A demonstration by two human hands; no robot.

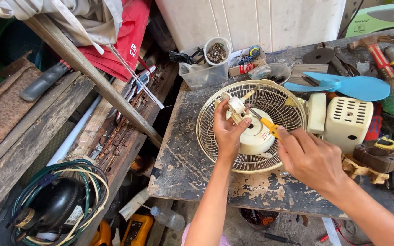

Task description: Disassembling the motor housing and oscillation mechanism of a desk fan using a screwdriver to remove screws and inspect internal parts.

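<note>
Left hand (228,132): closed around a small cream plastic fan part (235,108), held above the round wire fan guard (215,136). Right hand (308,157): fingers pinched on a yellow-handled screwdriver (269,127), its shaft angled up-left with the tip meeting the part in the left hand. The guard lies flat on the worn, paint-flecked table (183,159), directly beneath both hands, with a cream round hub (256,139) at its centre. Just beyond the right hand stands a cream motor housing (346,120); farther beyond it lies a blue fan blade (343,84). Beyond the left hand sits a clear plastic container (204,73) with a cup of screws (217,51).
</note>
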